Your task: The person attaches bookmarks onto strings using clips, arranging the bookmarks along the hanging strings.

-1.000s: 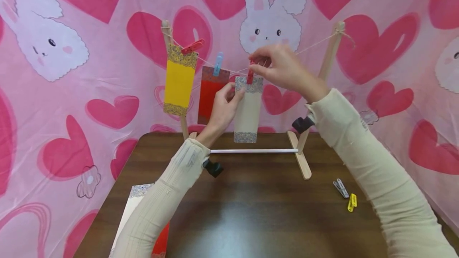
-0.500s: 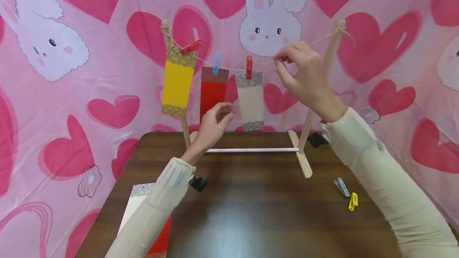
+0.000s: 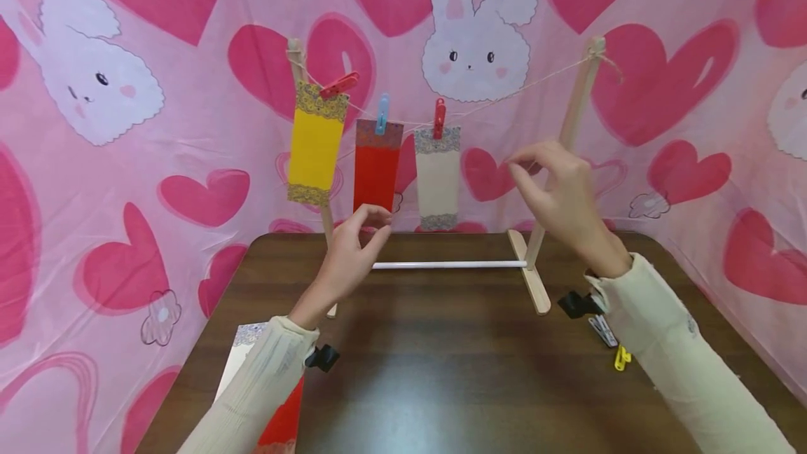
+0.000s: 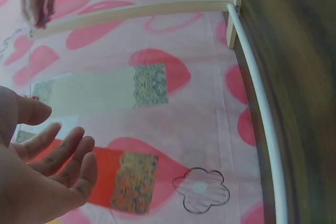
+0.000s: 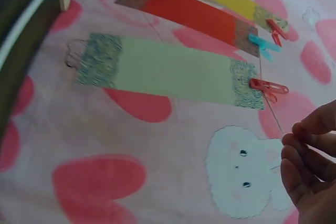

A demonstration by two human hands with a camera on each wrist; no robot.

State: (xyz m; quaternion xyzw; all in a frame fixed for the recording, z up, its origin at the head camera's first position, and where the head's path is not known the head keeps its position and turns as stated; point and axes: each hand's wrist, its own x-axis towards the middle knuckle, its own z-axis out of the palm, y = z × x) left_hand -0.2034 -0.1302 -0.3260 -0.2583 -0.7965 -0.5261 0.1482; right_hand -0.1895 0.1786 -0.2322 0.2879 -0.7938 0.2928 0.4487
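Note:
Three patterned paper cards hang from a string (image 3: 523,87). The yellow card (image 3: 314,149) and the white card (image 3: 438,181) each have a red clothespin (image 3: 439,120); the red card (image 3: 376,172) has a blue clothespin (image 3: 382,115). My left hand (image 3: 354,247), loosely curved and holding nothing, is below the red card and covers its lower edge in the head view. My right hand (image 3: 557,198) is right of the white card, lower than the string, thumb and fingertips close together with nothing seen between them. In the right wrist view the string (image 5: 273,114) runs behind the right fingertips.
A wooden stand with a right post (image 3: 578,104) and white crossbar (image 3: 450,265) carries the string on the brown table (image 3: 429,356). More cards (image 3: 284,419) lie under the left forearm. Grey clothespins (image 3: 603,331) and a yellow clothespin (image 3: 621,357) lie near the right sleeve.
Both hands have left the white card and its red clothespin. The right hand touched the string, then moved right and down; the left dropped down and left. The card hangs by itself.

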